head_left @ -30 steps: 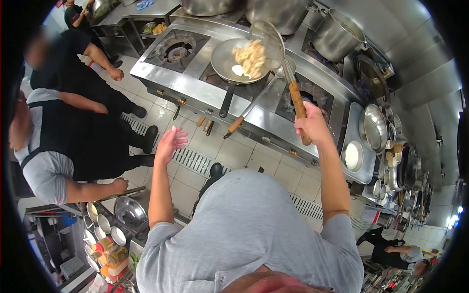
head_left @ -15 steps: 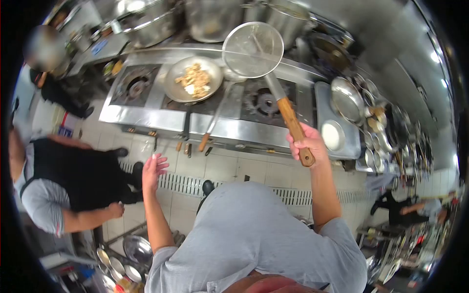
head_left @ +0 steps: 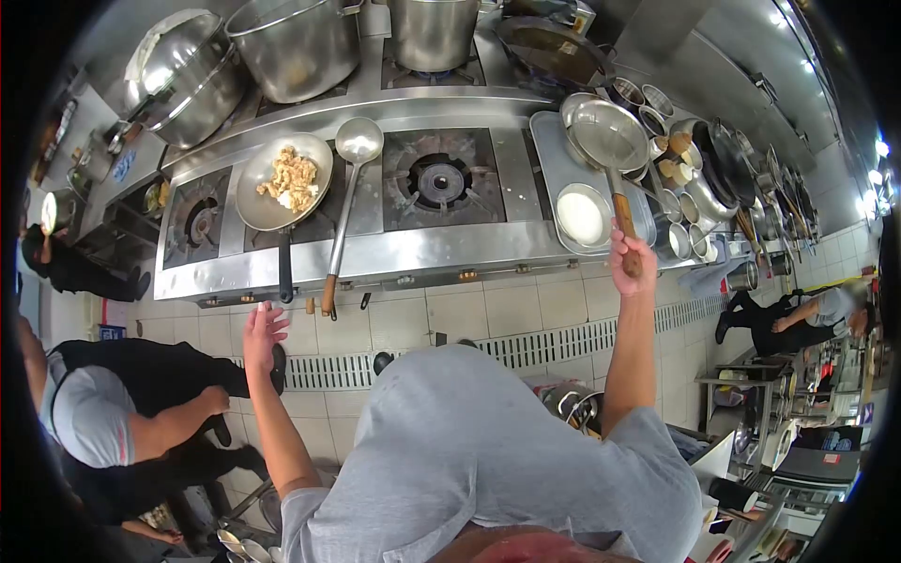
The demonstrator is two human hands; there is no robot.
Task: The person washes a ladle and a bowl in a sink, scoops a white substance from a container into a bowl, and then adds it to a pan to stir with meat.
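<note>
My right hand (head_left: 633, 270) is wrapped around the wooden handle of a round mesh strainer (head_left: 610, 136), whose bowl overlaps the metal tray (head_left: 546, 148) on the right. A white container (head_left: 582, 216) with white contents lies on that tray, left of the strainer's handle. My left hand (head_left: 265, 338), fingers spread and holding nothing, is just below the black handle of a frying pan (head_left: 251, 199). Light brown food pieces (head_left: 289, 178) with a bit of white lie in the pan. Right of the pan rests a long ladle (head_left: 358, 143) with a wooden handle end.
Large steel pots (head_left: 296, 52) stand along the back of the stove. A bare burner (head_left: 441, 182) lies between ladle and tray. Stacked pans and strainers (head_left: 732, 164) crowd the right side. Close on my left is a person in a dark apron (head_left: 141, 375); others stand farther off.
My right hand has swung the strainer from above the middle of the stove to the right, over the tray. The view has shifted. My left hand stays open.
</note>
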